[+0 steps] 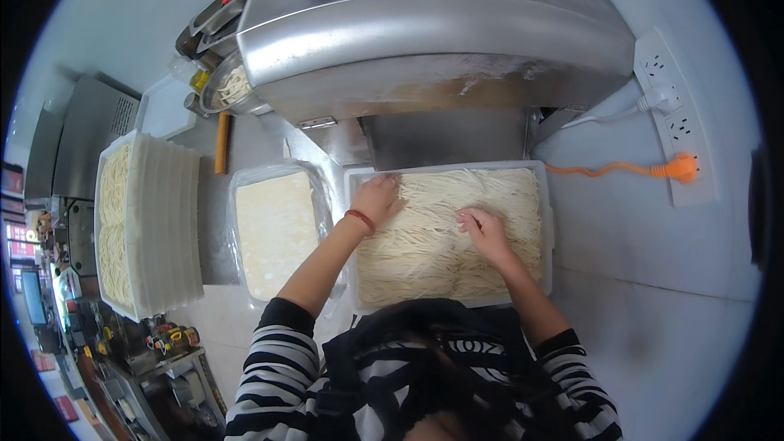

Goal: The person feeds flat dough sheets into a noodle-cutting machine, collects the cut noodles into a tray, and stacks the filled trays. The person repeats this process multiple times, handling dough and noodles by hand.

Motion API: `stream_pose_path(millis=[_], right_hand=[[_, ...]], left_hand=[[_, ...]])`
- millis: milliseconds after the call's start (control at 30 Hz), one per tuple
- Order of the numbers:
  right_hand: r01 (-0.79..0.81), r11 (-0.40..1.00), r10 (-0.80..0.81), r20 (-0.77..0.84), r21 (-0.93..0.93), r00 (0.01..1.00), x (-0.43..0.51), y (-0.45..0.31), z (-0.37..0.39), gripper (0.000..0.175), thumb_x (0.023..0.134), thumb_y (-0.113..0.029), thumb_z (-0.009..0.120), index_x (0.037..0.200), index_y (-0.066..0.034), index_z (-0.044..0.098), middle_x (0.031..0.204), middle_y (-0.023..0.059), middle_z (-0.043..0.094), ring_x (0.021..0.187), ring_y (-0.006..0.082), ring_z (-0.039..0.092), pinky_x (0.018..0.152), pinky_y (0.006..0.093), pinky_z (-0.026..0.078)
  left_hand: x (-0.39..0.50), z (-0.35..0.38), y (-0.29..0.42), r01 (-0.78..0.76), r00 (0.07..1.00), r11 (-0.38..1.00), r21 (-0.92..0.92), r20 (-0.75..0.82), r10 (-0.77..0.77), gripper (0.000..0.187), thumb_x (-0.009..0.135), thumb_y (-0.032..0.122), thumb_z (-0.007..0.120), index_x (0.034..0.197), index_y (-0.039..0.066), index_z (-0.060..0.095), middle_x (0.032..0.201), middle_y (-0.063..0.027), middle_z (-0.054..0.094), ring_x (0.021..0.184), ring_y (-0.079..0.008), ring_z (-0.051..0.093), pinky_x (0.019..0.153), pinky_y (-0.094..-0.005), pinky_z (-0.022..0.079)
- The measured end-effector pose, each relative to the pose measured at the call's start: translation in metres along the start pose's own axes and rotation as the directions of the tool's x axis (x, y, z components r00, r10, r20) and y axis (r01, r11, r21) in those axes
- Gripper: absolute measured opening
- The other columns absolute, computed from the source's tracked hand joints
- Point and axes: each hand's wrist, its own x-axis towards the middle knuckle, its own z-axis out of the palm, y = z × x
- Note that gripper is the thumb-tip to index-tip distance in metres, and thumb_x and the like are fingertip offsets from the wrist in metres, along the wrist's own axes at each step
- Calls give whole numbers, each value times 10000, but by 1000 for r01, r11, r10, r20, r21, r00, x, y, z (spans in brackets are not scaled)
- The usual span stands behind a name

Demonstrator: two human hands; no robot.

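Note:
A white plastic tray (547,220) filled with thin fresh noodles (422,257) lies before me, below a stainless steel machine (429,30). My left hand (376,199), with a red band at the wrist, rests on the noodles at the tray's upper left; part of its fingers is hard to make out. Over the middle right of the noodles is my right hand (482,231), its fingers curled with thumb near forefinger; whether strands are between them cannot be told. Left of the tray, a stack of pale dough sheets (278,233) sits in clear plastic wrap.
A tall stack of white trays (165,226) with noodles on top stands at the left. Behind it are a wooden rolling pin (222,144) and a steel bowl (211,95) with dough strips. An orange plug (680,168) and its cord join a wall power strip (686,128) at right.

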Motion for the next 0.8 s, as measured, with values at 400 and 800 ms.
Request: stream_pose_path(millis=[400, 800], right_hand=[[-56, 997, 57, -24, 50, 998, -8, 9, -3, 212, 871, -82, 447, 980, 45, 577, 815, 94, 627, 670, 109, 576, 635, 220, 462], [301, 883, -332, -25, -361, 943, 23, -4, 0, 231, 798, -83, 499, 1014, -39, 569, 1022, 124, 574, 906, 280, 557, 779, 355, 443]], left_hand=[[22, 18, -2, 0, 989, 920, 391, 133, -57, 322, 730, 170, 560, 1041, 91, 548, 1040, -128, 555, 995, -265, 522, 832, -348, 428], [-30, -15, -3, 26, 957, 964, 264, -284, 52, 432, 677, 91, 564, 1102, 45, 501, 1088, -163, 497, 1034, -294, 466, 876, -370, 392]])
